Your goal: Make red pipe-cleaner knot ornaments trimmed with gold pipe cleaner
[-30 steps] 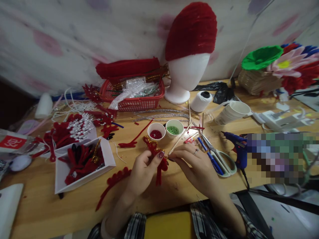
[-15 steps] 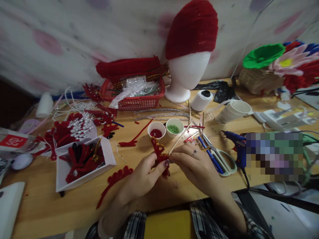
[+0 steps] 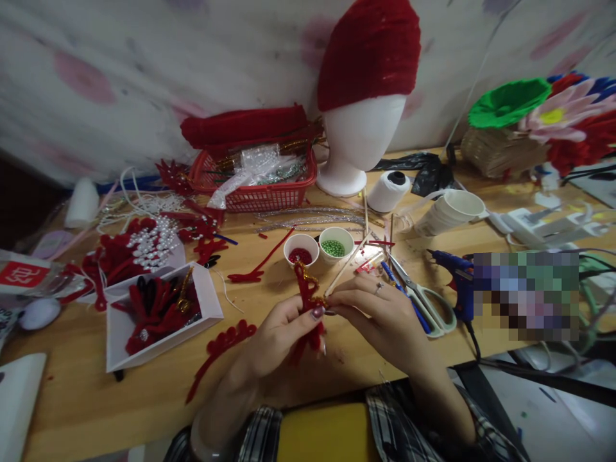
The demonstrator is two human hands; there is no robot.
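Observation:
My left hand (image 3: 279, 333) is closed, thumb and fingers pinching a red fuzzy chenille-stem piece (image 3: 308, 285) bent into loops. Along its top and right edge runs a gold tinsel stem (image 3: 315, 299). Close against it, my right hand (image 3: 375, 314), with a ring on one finger, pinches the gold end at its fingertips. A thin wooden stick (image 3: 346, 262) reaches down to those fingertips; whether they touch it I cannot tell. Just beyond the hands stand a paper cup of red beads (image 3: 300, 256) and a paper cup of green beads (image 3: 333, 248).
Scissors (image 3: 433, 308) and a blue pen (image 3: 418, 312) lie right of my right hand, before a blue glue gun (image 3: 462, 282). At left are a white box (image 3: 163, 340) of red pieces and a scalloped red piece (image 3: 226, 343). Behind stand a red basket (image 3: 269, 197) and a foam head (image 3: 360, 138).
The red piece has turned slightly between my fingers, and its lower strands now show more below my left thumb. Both hands stay at nearly the same place. The view has shifted a little.

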